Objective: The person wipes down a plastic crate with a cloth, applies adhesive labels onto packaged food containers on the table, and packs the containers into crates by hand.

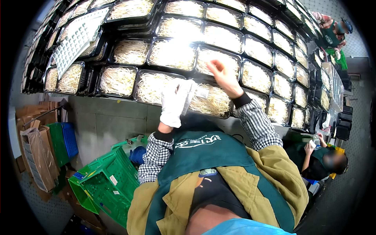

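Note:
My left hand (171,103), in a white glove, is closed around a pale, flat bundle that looks like labels (189,96). Beside it, a small printed label (201,93) shows over a clear-lidded black tray of bean sprouts (213,102); whether it is stuck to the lid I cannot tell. My right hand (227,78) is bare, fingers stretched out and slightly apart above another sprout tray (207,55) in the row behind. Nothing shows in it. The gloved fingers partly cover a tray of sprouts (149,86) on the left.
Stacked sprout trays (176,27) spread across the table. Label sheets (80,37) lie on trays at upper left. Green crates (113,176) and cardboard (37,156) stand on the floor at left. One co-worker (325,160) is at right, another (333,33) at upper right.

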